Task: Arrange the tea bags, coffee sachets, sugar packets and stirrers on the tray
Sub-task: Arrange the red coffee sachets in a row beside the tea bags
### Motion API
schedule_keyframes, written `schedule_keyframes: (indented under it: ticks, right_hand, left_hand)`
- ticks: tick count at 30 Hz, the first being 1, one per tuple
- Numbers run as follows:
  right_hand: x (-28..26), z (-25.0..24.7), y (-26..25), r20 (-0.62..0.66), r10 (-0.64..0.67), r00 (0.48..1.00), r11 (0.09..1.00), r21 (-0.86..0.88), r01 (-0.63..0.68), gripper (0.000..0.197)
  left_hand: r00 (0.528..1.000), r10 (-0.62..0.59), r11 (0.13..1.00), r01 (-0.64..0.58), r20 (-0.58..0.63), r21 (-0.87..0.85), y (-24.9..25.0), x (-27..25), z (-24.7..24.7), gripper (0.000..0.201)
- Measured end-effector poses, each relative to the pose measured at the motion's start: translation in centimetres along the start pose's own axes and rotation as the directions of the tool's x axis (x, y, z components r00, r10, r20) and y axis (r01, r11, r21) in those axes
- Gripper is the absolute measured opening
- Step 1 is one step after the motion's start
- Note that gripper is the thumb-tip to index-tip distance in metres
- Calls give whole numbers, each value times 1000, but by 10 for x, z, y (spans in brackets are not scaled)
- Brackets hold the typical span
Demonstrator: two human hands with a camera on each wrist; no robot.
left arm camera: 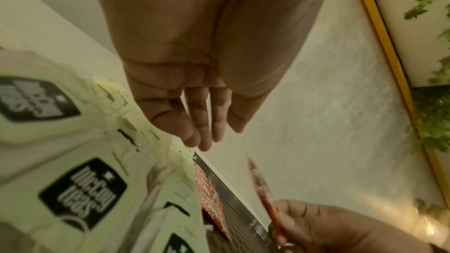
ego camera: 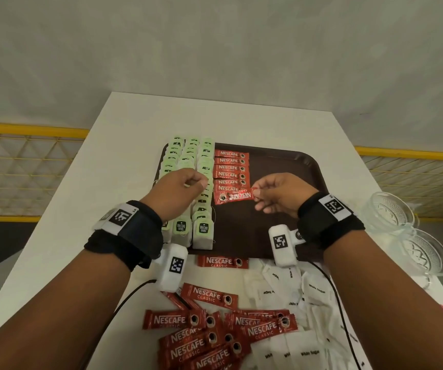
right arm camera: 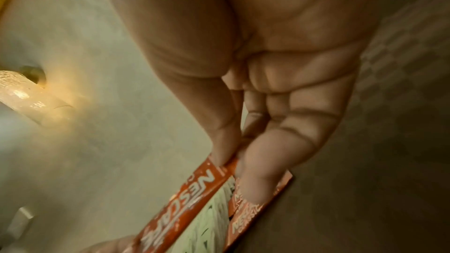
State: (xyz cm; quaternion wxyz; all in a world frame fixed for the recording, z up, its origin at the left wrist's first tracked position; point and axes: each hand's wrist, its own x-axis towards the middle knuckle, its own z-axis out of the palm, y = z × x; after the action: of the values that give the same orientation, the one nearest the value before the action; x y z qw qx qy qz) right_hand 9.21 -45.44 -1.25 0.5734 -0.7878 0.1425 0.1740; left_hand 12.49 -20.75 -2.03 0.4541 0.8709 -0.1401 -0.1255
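A dark brown tray lies on the white table. Three columns of green tea bags fill its left side, and a column of red coffee sachets lies beside them. My right hand pinches the right end of one more red sachet just below that column. The right wrist view shows thumb and fingers of this hand on the sachet. My left hand hovers over the tea bags and holds nothing. Its fingers hang loosely above the tea bags. No stirrers are in view.
Loose red sachets and white sugar packets lie on the table in front of the tray. Glass bowls stand at the right table edge. The tray's right half is bare. Yellow railings run beyond both sides of the table.
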Motion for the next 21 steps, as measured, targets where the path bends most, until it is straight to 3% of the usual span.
schedule_keyframes:
  ticks: [5,7,9,12,14,18,21]
  right_hand:
    - [-17,10,-33,132,-162,978,943,-273,193,3]
    - [-21,15,-45,100,-276,956,915,-278,293,4]
    - [-21,19,-48,11,-341,940,919,-204,336,11]
    - [-17,25,-34,-8,-274,962,949,-165,269,18]
    - [-16,31,-20,33,-201,979,973,-104,204,14]
    - [-17,35,-9,-59,-157,986,967,193,166,8]
    - [-14,26,-7,-99,-60,993,974,212,80,6]
  left_hand:
    - [977,134,986,-148,168,71,26,-5,12,18]
    - [981,124,992,-126,151,3,29,-4,16,12]
    - [988,85,983,-63,127,-171,29,-4,16,7]
    - [997,8,862,33,79,-506,28,-4,14,9]
    - [999,-39,791,54,38,-609,26,-4,13,14]
    - [996,-84,788,78,19,-611,20,-7,14,7]
    - [993,-120,851,91,-23,-517,15,-11,14,3]
